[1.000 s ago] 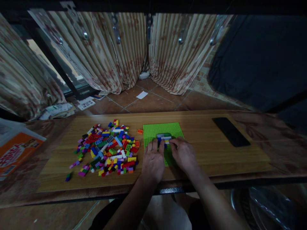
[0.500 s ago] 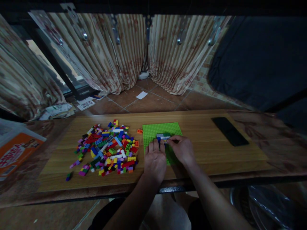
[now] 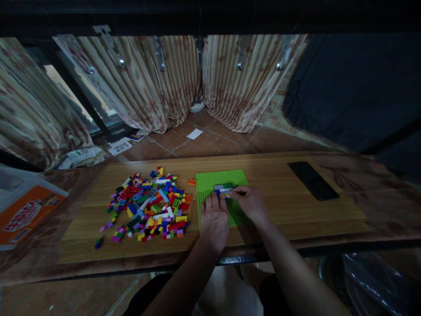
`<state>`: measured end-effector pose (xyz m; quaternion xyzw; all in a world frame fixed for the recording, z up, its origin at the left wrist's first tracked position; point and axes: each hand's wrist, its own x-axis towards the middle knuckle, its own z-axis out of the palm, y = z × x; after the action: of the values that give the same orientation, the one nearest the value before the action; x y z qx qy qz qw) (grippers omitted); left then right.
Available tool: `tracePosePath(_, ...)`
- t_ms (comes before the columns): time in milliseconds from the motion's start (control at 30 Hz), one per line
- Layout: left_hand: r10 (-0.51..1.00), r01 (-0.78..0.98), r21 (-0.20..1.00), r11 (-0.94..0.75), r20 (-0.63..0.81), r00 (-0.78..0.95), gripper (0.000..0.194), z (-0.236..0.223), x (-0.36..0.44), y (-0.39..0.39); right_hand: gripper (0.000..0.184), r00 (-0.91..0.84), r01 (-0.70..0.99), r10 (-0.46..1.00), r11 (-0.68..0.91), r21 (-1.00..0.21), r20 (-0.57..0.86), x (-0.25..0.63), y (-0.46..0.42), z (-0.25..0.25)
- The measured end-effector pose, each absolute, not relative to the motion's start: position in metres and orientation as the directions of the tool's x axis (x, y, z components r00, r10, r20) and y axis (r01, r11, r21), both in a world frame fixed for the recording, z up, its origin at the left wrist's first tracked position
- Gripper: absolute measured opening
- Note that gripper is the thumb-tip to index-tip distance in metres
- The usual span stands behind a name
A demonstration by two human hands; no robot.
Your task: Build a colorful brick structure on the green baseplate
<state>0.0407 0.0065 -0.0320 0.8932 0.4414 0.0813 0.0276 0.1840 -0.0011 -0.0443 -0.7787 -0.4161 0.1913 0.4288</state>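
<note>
A green studded baseplate point(image 3: 205, 177) lies on the wooden board, with a small cluster of building bricks point(image 3: 223, 188) in grey, green, blue and white near its middle. My left hand point(image 3: 214, 221) rests palm down on the plate's near left part, its fingers stretched forward to the near side of the cluster. At the cluster's right end, my right hand point(image 3: 251, 202) has thumb and forefinger pinched on a small brick, mostly hidden by the fingertips. The brick's exact colour cannot be made out.
To the left spreads a pile of loose, mixed-colour bricks point(image 3: 151, 206). A black phone-like slab point(image 3: 312, 180) lies on the right of the wooden board point(image 3: 276, 164). An orange and white plastic container point(image 3: 29, 210) stands at the far left. Curtains point(image 3: 171, 87) hang beyond.
The view has shifted slightly. Both hands stay at the brick cluster, with hardly any movement against the baseplate.
</note>
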Motion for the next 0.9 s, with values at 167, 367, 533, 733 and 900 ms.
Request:
tracePosePath(167, 0.796, 0.772, 0.193, -0.605, 0.127, 0.592, 0.052, -0.031, 0.037, 0.008, 0.042, 0.711, 0.168, 0.701, -0.247, -0.954, -0.057, 0.198, -0.001, -0.043)
tracePosePath(367, 0.812, 0.73, 0.371, -0.574, 0.141, 0.566, 0.064, -0.026, 0.028, 0.014, 0.039, 0.725, 0.073, 0.684, -0.194, -0.978, -0.081, 0.191, -0.001, -0.032)
tracePosePath(533, 0.876, 0.655, 0.591, -0.471, 0.229, 0.424, 0.055, -0.024, 0.014, 0.024, 0.036, 0.761, 0.037, 0.647, -0.103, -0.994, -0.039, 0.184, -0.002, -0.021)
tracePosePath(733, 0.955, 0.417, 0.862, -0.289, 0.231, 0.184, 0.035, -0.011, -0.004, 0.046, 0.032, 0.747, 0.076, 0.664, -0.033, -0.997, 0.035, 0.17, -0.002, -0.014)
tracePosePath(900, 0.912, 0.354, 0.84, -0.411, 0.383, 0.151, 0.024, -0.005, -0.003, 0.033, 0.029, 0.623, 0.287, 0.772, -0.072, -0.955, 0.129, 0.148, -0.003, -0.017)
